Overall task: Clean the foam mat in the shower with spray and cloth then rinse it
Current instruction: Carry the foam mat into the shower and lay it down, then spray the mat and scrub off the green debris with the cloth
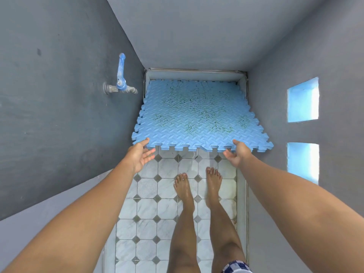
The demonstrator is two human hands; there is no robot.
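A light blue foam mat (195, 113) with interlocking puzzle edges and greenish-dark dirt patches fills the far end of the shower floor. Its near edge is raised off the tiles and its far edge rests at the foot of the back wall. My left hand (138, 156) holds the near left corner loosely, thumb on top and fingers spread underneath. At the near right edge my right hand (237, 154) pinches the mat the same way. No spray bottle or cloth is in view.
A blue-handled tap (121, 83) sticks out of the grey left wall. My bare feet (199, 186) stand on wet white and grey floor tiles (149, 211). Two blue glass blocks (302, 99) sit in the right wall. Grey walls close in on three sides.
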